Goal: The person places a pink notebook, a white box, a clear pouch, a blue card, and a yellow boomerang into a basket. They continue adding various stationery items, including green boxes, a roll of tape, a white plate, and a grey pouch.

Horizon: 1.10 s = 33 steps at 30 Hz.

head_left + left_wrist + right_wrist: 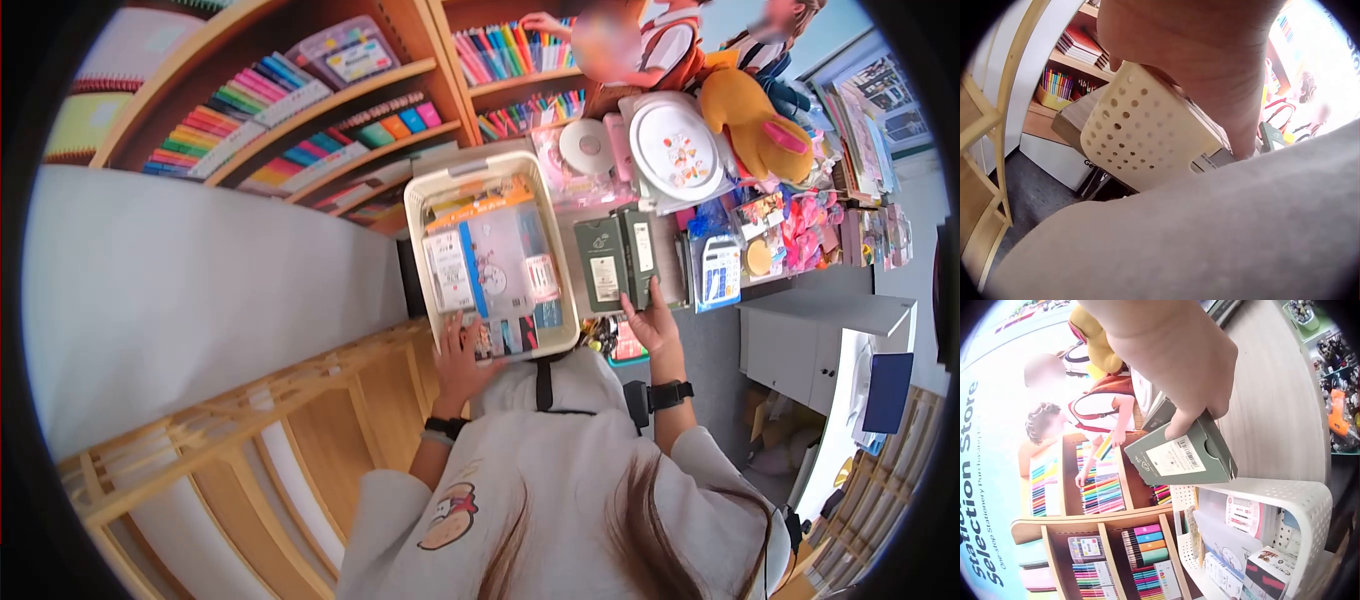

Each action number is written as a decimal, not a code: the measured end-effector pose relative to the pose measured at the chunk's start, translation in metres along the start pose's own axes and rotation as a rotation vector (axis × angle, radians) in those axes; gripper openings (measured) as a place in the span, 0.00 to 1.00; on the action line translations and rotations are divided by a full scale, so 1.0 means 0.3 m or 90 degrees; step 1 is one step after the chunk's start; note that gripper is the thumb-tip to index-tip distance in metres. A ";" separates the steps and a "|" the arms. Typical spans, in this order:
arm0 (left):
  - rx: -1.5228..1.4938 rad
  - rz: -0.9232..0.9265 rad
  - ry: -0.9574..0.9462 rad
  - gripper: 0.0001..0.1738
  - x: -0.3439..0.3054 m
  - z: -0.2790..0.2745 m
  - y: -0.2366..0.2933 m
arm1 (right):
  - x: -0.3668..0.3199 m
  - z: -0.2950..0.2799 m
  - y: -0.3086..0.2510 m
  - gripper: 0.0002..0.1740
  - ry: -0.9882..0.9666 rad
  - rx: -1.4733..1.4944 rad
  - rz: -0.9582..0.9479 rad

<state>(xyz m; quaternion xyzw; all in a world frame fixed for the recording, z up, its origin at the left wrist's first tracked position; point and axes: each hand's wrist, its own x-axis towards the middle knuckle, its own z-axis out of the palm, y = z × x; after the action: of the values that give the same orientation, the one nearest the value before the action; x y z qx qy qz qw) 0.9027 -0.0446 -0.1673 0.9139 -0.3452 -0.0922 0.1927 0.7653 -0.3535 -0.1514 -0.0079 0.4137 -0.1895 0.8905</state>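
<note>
A cream plastic basket (568, 300) packed with boxed and bagged stationery stands in front of the person. My left hand (465, 365) rests over its near left rim, fingers spread and reaching onto the packages inside. In the left wrist view, the palm hides part of the basket's perforated wall (1125, 128). Right of the basket, my right hand (655, 325) grips a dark green box (1169, 456) by its near end, thumb on the white barcode label and fingers over the other side. Another green box (598, 262) lies close against it.
A calculator (720, 268) in blue packaging, a round white container (678, 150) and a yellow plush toy (750, 120) lie on the table (1269, 394) to the right. A bookshelf picture (300, 100) backs the table. A wooden lattice frame (250, 425) runs along the left.
</note>
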 end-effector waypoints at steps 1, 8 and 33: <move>0.001 -0.010 -0.009 0.46 -0.008 0.002 0.003 | -0.034 0.006 -0.005 0.20 -0.041 -0.010 0.021; 0.030 -0.028 0.013 0.47 -0.006 0.015 0.009 | -0.053 0.133 0.109 0.19 -0.134 -0.110 0.134; 0.019 -0.048 0.015 0.51 -0.011 0.011 0.010 | 0.585 0.456 0.394 0.26 -0.183 -0.640 -0.164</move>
<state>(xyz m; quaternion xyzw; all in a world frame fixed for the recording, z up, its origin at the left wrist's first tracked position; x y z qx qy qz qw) 0.8974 -0.0453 -0.1691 0.9302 -0.3093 -0.0834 0.1793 1.0084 -0.3238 -0.2106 -0.5097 0.3231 -0.0724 0.7940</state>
